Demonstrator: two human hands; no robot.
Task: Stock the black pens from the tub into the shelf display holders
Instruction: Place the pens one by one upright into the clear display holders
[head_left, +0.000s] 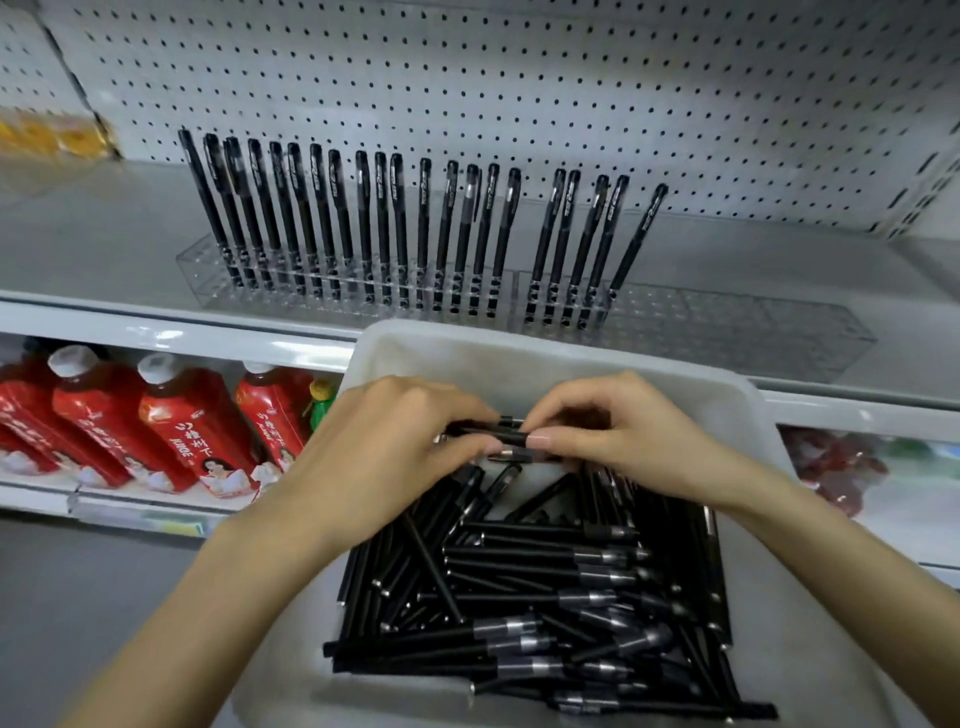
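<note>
Curled fingers of the left hand (395, 441) and right hand (623, 431) hide most of a bundle of pens (506, 435) that both grip at centre frame; the count is unclear. The lower frame edge cuts off the translucent white plastic tub (519, 345). Inside it, matte black pens (545, 597) with silver collars lie heaped and crossed. At upper centre, capped pens (363, 218) stand in a row in clear, hole-dotted acrylic holders (727, 332) on a grey shelf (104, 249), before white pegboard (519, 78). Red bottles (182, 431) sit lower left.

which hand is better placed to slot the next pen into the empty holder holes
Likely the right hand: it pinches the pens, and the empty holes of the holder lie on its side.
</note>
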